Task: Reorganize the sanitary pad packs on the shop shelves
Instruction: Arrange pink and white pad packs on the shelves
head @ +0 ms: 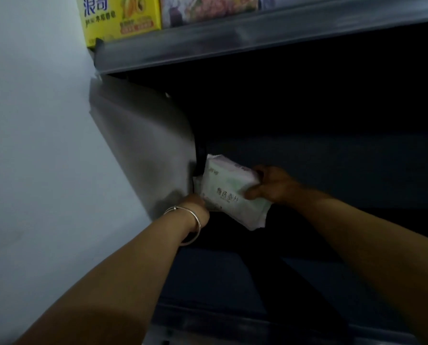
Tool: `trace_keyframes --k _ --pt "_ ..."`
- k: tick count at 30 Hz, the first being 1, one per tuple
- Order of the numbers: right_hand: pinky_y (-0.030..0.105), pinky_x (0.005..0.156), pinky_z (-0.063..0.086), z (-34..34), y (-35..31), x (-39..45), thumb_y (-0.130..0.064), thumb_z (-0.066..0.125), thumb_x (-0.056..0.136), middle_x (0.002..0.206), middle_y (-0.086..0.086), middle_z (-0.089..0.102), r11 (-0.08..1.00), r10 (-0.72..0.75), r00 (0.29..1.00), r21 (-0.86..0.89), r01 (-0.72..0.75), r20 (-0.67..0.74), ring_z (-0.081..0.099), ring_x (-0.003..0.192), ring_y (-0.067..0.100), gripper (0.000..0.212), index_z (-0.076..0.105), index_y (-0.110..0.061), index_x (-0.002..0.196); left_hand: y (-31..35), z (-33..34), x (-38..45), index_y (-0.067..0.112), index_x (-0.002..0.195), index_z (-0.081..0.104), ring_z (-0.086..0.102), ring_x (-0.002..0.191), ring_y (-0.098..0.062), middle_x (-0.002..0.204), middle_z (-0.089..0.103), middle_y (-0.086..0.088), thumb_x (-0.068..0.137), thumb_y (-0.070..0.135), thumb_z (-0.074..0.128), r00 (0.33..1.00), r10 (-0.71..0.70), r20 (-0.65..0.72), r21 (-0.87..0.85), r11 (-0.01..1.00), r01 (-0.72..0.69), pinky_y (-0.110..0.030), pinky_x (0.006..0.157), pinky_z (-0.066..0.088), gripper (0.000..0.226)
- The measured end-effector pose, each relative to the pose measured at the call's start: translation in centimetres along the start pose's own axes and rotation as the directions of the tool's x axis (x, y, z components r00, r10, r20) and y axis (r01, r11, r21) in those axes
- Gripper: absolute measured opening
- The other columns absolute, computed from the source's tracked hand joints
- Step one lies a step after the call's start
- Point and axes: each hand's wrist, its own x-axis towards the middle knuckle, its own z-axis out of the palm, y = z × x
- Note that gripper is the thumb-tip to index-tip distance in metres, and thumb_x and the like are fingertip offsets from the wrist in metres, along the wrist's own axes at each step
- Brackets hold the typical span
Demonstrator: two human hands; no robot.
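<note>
A white and pale green sanitary pad pack [229, 188] is tilted inside a dark lower shelf, close to its left side panel. My right hand [270, 186] grips the pack's right end, thumb on the front face. My left hand [195, 204], with silver bangles on the wrist, reaches behind the pack's lower left corner; its fingers are hidden. A second pale pack edge [197, 185] shows just behind the first, against the panel.
The grey metal side panel [143, 150] stands left of the packs, with a white wall [33, 145] beyond. Overhead runs a metal shelf edge [233, 38] carrying a yellow box [118, 18] and another printed pack. The shelf interior to the right is dark.
</note>
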Motion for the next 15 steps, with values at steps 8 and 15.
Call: trace_keyframes --k 8,15 --pt "0.022 0.1 0.034 5.0 2.4 1.1 -0.024 0.076 0.076 0.142 0.013 0.035 0.964 -0.128 0.991 -0.24 0.113 -0.049 0.04 0.128 0.025 0.07 0.044 -0.026 0.139 -2.3 1.6 1.9 0.006 0.131 0.05 0.049 0.124 -0.023 0.135 0.049 -0.01 0.093 0.009 0.048 0.999 0.031 0.014 0.107 0.994 -0.032 -0.022 0.097 0.038 0.038" --pt "0.026 0.101 0.037 6.2 2.3 2.9 -0.022 0.074 0.078 0.139 0.015 0.031 0.95 -0.091 0.987 -0.308 0.046 -0.134 0.043 0.123 0.03 0.066 0.046 -0.025 0.137 -2.4 2.6 2.7 0.008 0.132 0.047 0.046 0.125 -0.025 0.137 0.045 -0.011 0.091 0.005 0.046 0.994 0.103 0.044 0.081 0.991 -0.107 -0.023 0.101 0.035 0.041"
